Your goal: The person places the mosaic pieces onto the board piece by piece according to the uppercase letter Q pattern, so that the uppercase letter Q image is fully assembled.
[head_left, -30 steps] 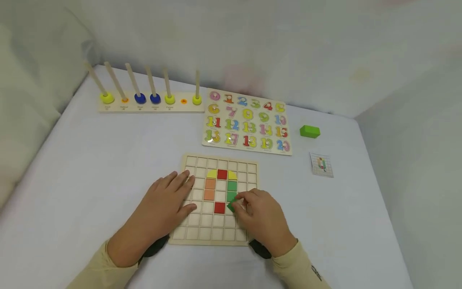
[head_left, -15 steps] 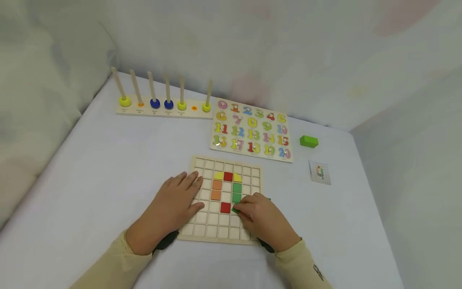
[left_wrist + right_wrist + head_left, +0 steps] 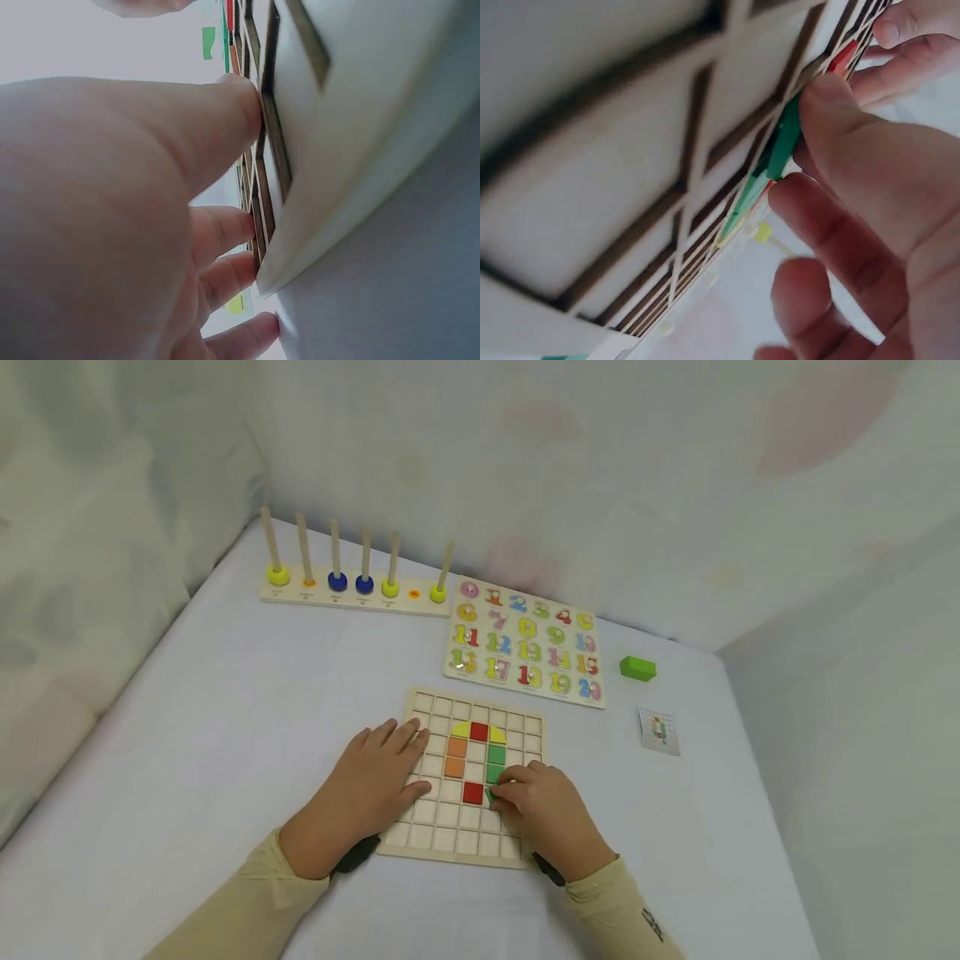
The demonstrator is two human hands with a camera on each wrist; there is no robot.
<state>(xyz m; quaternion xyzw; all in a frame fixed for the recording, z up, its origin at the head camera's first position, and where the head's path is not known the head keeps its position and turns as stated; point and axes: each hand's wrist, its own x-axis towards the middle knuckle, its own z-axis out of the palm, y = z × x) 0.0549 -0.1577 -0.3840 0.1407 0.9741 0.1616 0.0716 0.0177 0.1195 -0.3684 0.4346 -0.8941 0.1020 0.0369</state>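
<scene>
On the wooden grid board (image 3: pixel 459 842) my left hand (image 3: pixel 372 787) lies with spread, mostly straight fingers along the left edge. My right hand (image 3: pixel 551 810) pinches a small green tile (image 3: pixel 784 142) between thumb and index finger, at the cell right of the lower red tile (image 3: pixel 472 793); fingers cover much of it in the head view. In the right wrist view this tile is tilted in its cell. Above it sit two green squares (image 3: pixel 496 754). Two orange squares (image 3: pixel 456 747), yellow rounded pieces (image 3: pixel 461 728) and an upper red tile (image 3: pixel 479 732) fill other cells.
Behind the board lies a number puzzle (image 3: pixel 525 643). A peg abacus (image 3: pixel 322 599) with yellow and blue rings stands at the back left. To the right are a green block (image 3: pixel 637 668) and a small pattern card (image 3: pixel 660 731). Fabric walls (image 3: pixel 480 460) border the white table.
The head view has shifted, moving the scene rightward. The right hand's green tile has turned and settled closer into the cell beside the lower red tile. The left hand keeps its place on the board.
</scene>
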